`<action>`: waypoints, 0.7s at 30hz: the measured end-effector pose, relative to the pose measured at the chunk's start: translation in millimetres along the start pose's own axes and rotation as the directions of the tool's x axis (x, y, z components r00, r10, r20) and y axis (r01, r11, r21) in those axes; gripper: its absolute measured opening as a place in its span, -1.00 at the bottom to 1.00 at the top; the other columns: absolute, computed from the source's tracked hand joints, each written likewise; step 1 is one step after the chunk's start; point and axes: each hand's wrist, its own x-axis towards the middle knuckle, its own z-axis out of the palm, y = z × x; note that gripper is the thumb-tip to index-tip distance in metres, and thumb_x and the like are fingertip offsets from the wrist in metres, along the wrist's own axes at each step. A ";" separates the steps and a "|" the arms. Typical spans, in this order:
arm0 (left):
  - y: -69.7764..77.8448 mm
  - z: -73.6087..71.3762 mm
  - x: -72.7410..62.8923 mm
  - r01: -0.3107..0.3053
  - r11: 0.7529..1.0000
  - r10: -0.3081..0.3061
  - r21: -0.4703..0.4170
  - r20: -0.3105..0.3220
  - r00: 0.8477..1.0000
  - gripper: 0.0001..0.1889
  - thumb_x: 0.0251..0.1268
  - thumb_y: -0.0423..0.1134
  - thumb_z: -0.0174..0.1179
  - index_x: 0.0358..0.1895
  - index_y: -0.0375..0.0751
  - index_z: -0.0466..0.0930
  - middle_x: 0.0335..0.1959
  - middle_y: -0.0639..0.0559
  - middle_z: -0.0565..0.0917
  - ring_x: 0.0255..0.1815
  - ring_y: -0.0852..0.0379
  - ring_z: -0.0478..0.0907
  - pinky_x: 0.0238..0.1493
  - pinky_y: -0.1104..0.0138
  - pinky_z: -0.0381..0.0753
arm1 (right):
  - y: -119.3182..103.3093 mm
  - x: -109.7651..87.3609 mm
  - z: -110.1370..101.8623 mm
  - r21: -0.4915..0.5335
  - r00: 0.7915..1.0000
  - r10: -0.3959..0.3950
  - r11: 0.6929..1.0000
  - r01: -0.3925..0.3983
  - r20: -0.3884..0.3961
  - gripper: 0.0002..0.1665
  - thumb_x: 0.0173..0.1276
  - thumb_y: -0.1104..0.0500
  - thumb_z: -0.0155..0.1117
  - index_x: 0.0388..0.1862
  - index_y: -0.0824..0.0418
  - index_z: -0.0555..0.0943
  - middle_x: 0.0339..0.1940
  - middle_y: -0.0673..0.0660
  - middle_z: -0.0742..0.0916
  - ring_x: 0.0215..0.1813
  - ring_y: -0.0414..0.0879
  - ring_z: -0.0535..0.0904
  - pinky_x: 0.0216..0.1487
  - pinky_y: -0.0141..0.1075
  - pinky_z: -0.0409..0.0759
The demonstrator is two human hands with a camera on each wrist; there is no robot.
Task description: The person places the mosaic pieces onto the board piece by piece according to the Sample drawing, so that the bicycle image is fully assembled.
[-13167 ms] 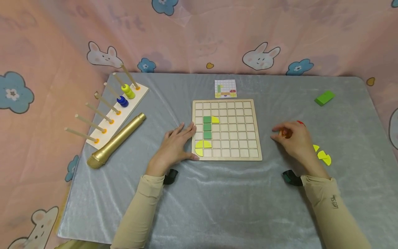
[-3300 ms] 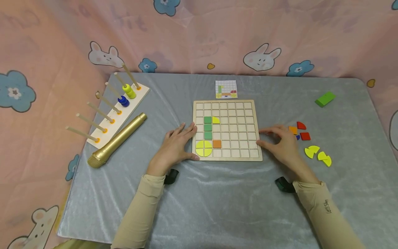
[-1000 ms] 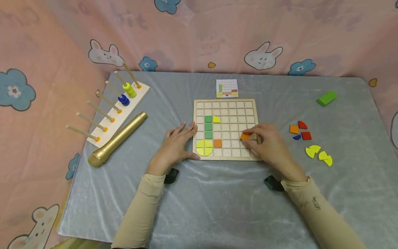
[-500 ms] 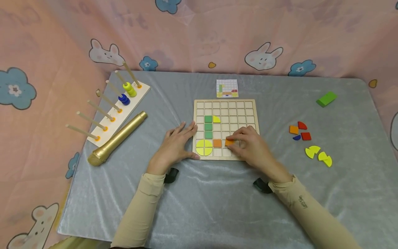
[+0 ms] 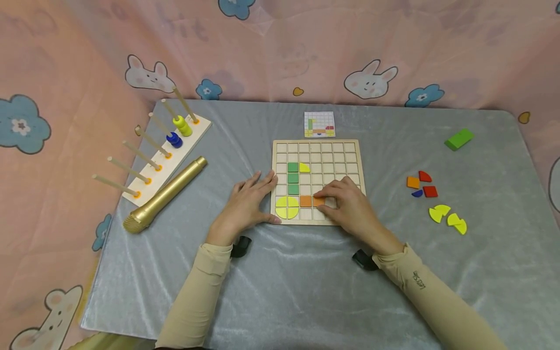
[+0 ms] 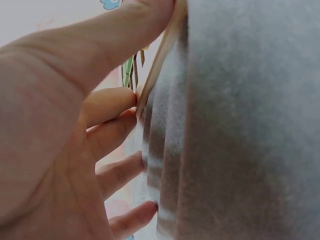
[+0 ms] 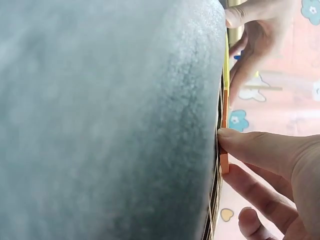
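My left hand (image 5: 242, 206) rests on the left edge of the wooden grid board (image 5: 327, 157), thumb at its near corner and fingers fairly straight. With thumb and fingertips, my right hand (image 5: 352, 206) pinches an orange square tile (image 5: 319, 201) at a cell in the second row from the front. Directly left of it lies another orange square (image 5: 305, 201). Several yellow quarter-round tiles form a circle (image 5: 287, 207) in the near left corner. A column of green squares (image 5: 293, 178) stands above, with one yellow quarter (image 5: 305, 168) beside its top.
A printed pattern card (image 5: 319, 124) lies behind the board. To the right are an orange square (image 5: 413, 182), red pieces (image 5: 430, 191), a blue piece (image 5: 417, 193), yellow pieces (image 5: 439, 213) and a green block (image 5: 459, 139). A gold microphone (image 5: 166, 194) and pegged rack (image 5: 164, 163) stand left.
My right hand has carried the orange square from the right-hand pieces leftward over the board to beside the other orange square. Earlier, the yellow circle gained its last quarter. My left hand stays put.
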 end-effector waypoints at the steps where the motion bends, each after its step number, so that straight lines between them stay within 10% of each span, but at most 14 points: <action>1: 0.0 0.1 0.0 0.000 1.000 0.000 0.001 0.000 1.000 0.18 0.06 0.10 0.61 0.72 -0.04 0.11 0.77 0.08 0.05 0.81 -0.13 -0.09 0.65 -0.21 0.03 | 0.1 -0.2 0.2 -0.003 1.000 -0.005 1.000 0.005 -0.006 -0.71 0.22 0.28 0.64 -0.06 0.16 0.86 -0.07 0.11 0.84 -0.14 -0.01 0.44 -0.18 -0.16 0.46; 12: 0.4 -0.7 -0.2 0.003 1.000 -0.003 0.007 0.005 1.000 0.18 0.06 0.11 0.60 0.73 -0.03 0.09 0.77 0.09 0.03 0.81 -0.12 -0.10 0.66 -0.21 0.02 | 3.5 -1.8 -7.3 0.028 1.000 0.005 1.000 -0.004 -0.029 -0.64 0.17 0.31 0.66 -0.03 0.24 0.83 -0.08 0.16 0.85 -0.15 0.02 0.44 -0.13 -0.14 0.42; 21: 0.6 -1.2 -0.7 0.001 1.000 -0.001 0.009 0.003 1.000 0.19 0.05 0.11 0.61 0.73 -0.03 0.09 0.77 0.09 0.03 0.81 -0.12 -0.11 0.66 -0.21 0.02 | 19.4 -3.6 -28.1 0.070 0.985 0.170 0.983 -0.168 -0.014 -0.65 0.24 0.30 0.62 0.03 0.27 0.81 0.00 0.25 0.79 0.02 0.10 0.47 -0.02 -0.09 0.41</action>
